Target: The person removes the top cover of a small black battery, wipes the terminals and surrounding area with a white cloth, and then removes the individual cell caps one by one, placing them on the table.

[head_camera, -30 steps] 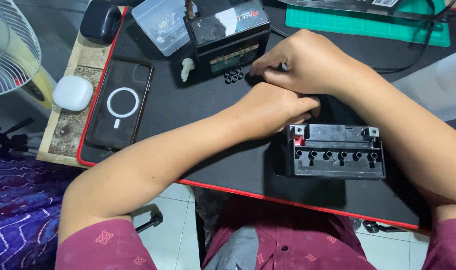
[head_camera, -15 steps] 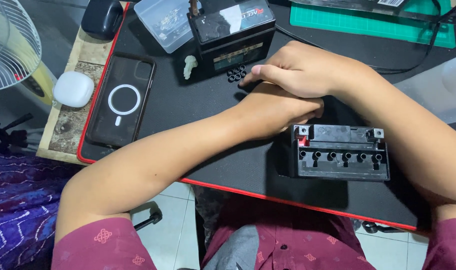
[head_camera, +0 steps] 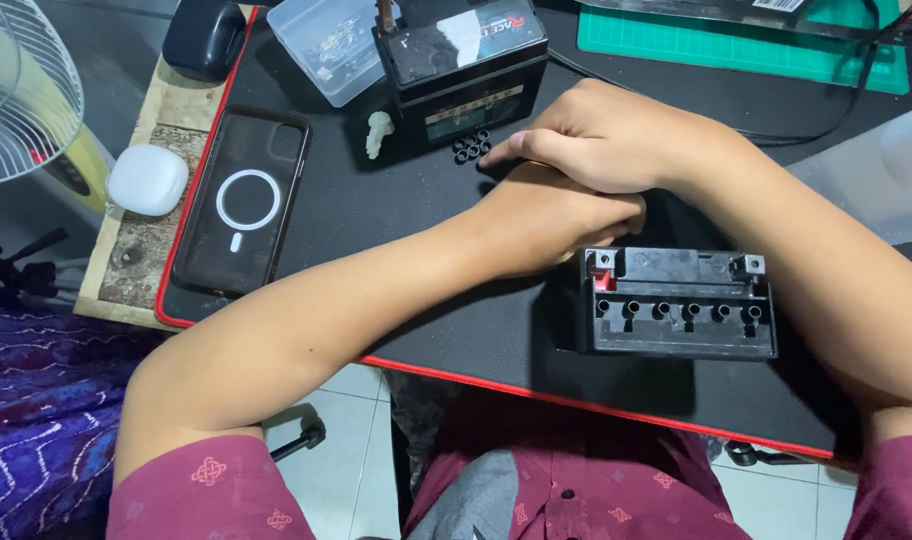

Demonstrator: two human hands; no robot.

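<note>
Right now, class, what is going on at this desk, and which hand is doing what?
A person sits at a black desk mat with arms crossed over each other. The right hand reaches across, its fingertip at a cluster of small black caps lying in front of an upright black battery. The left hand rests on the mat beside a second black battery, which shows a row of open round ports. A phone and a white earbud case lie off to the side.

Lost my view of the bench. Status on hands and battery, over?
Right hand fingertip at small black caps. Left hand tucked beneath it, beside open battery. Nothing blocking.
</note>
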